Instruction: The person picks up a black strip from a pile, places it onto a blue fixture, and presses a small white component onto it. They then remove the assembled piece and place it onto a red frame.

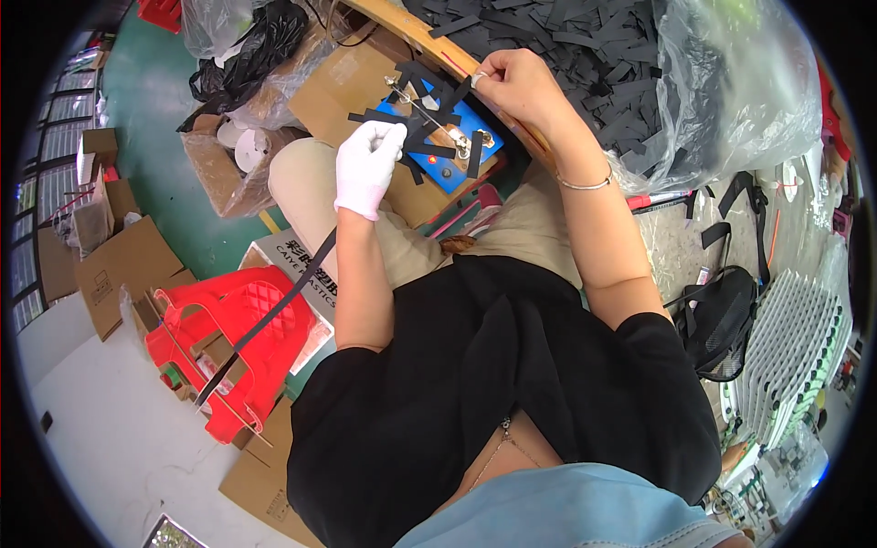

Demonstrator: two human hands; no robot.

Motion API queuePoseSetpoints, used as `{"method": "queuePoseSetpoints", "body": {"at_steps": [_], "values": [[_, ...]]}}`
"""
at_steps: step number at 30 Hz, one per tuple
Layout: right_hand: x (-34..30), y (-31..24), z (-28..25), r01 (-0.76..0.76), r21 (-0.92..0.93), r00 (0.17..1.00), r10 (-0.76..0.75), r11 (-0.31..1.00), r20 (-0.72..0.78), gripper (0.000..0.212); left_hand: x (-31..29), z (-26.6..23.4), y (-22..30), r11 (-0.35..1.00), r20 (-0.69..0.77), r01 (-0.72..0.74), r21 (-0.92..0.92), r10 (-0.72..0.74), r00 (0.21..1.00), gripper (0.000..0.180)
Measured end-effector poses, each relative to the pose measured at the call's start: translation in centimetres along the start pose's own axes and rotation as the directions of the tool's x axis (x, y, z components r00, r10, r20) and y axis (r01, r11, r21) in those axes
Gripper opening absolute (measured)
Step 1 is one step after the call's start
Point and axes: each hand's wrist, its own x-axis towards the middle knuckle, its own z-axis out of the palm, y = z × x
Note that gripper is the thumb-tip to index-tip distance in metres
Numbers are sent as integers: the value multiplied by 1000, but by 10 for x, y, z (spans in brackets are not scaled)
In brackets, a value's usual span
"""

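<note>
My left hand, in a white glove, is closed with curled fingers beside the left edge of a blue machine. Whatever lies inside its fingers is hidden. My bare right hand pinches at the machine's far right, with something white around a fingertip. A black strip runs from those fingertips down over the machine. A thin metal rod crosses the machine's top, and a red light glows on its near side. Several other black strips lie across it.
A wooden edge borders a heap of black strips at the far right, beside clear plastic sheeting. Cardboard lies under and behind the machine. A red plastic stool stands at left; an open carton sits farther off.
</note>
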Motion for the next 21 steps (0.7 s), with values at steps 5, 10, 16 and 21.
{"method": "queuePoseSetpoints", "body": {"at_steps": [5, 10, 16, 21], "values": [[0, 5, 0, 159, 101, 987, -155, 982, -46, 19, -15, -6, 26, 955, 8, 24, -296, -23, 1000, 15], [-9, -20, -10, -63, 528, 960, -94, 847, 265, 23, -13, 5, 46, 961, -35, -64, -268, 56, 998, 14], [-5, -11, -1, -30, 535, 964, -117, 844, 238, 19, -5, 18, 50, 963, -11, -70, -259, 70, 998, 14], [-1, -4, -1, 26, 377, 989, -80, 926, 126, 16, -7, 16, 47, 975, 25, -22, -223, 28, 999, 15]]}}
